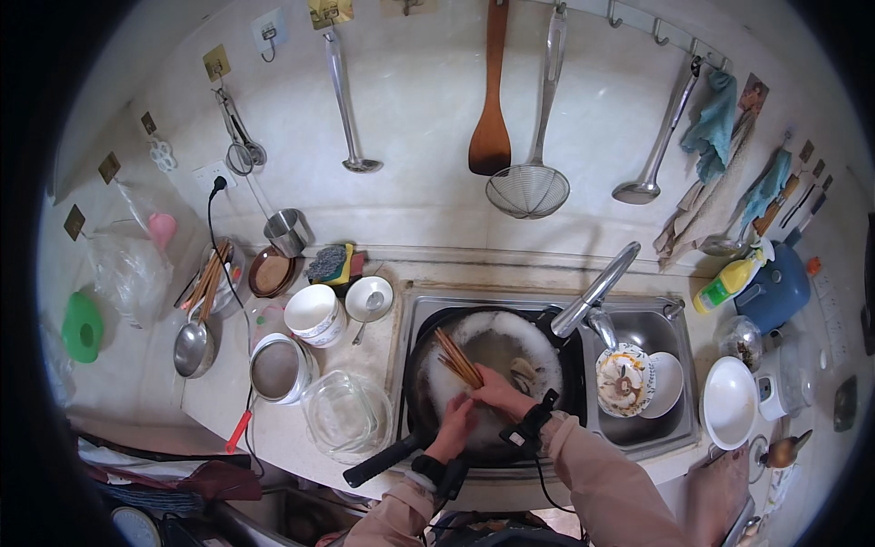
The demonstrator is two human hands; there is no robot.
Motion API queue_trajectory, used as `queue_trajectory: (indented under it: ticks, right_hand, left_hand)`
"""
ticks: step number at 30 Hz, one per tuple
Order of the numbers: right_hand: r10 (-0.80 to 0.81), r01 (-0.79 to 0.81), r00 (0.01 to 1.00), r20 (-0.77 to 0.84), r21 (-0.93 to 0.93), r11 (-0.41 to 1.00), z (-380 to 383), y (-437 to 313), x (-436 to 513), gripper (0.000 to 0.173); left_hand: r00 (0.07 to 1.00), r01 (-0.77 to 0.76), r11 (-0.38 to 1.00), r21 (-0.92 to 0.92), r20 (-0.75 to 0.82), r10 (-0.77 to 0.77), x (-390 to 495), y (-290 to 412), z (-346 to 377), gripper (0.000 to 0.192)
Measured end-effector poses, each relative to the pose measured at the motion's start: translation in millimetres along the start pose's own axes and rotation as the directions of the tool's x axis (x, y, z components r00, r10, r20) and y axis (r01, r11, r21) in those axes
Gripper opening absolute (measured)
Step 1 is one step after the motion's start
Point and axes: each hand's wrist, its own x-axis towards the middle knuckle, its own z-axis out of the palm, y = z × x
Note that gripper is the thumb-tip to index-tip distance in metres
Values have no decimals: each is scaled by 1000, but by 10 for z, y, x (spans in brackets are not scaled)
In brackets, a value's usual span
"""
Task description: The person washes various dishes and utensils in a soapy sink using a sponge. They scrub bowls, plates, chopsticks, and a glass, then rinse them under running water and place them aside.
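A bundle of wooden chopsticks [458, 359] is gripped in my right hand [497, 391], tilted up to the left over a wok [415, 383] of soapy water. The wok sits in the left basin of the steel sink, its black handle toward the lower left. Close beside the right hand is my left hand [454, 424], its fingers partly curled near the chopsticks' lower part; whether it touches them cannot be told. A grey-brown cloth or scrubber [525, 372] lies in the suds. The faucet [595, 294] reaches over the divider between the basins.
Right basin: a patterned plate [623, 379] and a white bowl [666, 386]. Left counter: glass containers [347, 414], stacked white bowls [314, 314], a small bowl with a spoon [369, 299] and sponges [331, 264]. Right counter: a white oval dish [730, 403] and a spray bottle [728, 280].
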Motion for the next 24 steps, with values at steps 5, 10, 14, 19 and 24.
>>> queue_trajectory:
  ticks: [5, 10, 14, 19, 24]
  right_hand:
    - [-186, 188, 982, -34, 299, 936, -145, -442, -160, 37]
    - [-156, 173, 981, -119, 153, 973, -283, -494, -313, 28]
    - [-229, 156, 920, -318, -239, 958, -335, -508, -536, 24]
    - [-340, 340, 837, -429, -80, 937, -408, -764, -973, 15]
    - [-264, 312, 822, -505, 12, 950, -552, -873, -1339, 10]
  left_hand:
    - [996, -42, 995, 92, 81, 35, -30, -65, 27, 38]
    - [991, -52, 992, 113, 127, 37, -57, -149, -41, 43]
    - [993, -92, 970, 226, 96, 71, -57, -179, -49, 44]
    - [970, -242, 892, 383, 78, 230, -47, -254, 5, 43]
    - [937, -348, 807, 478, 146, 317, 3, -312, -12, 46]
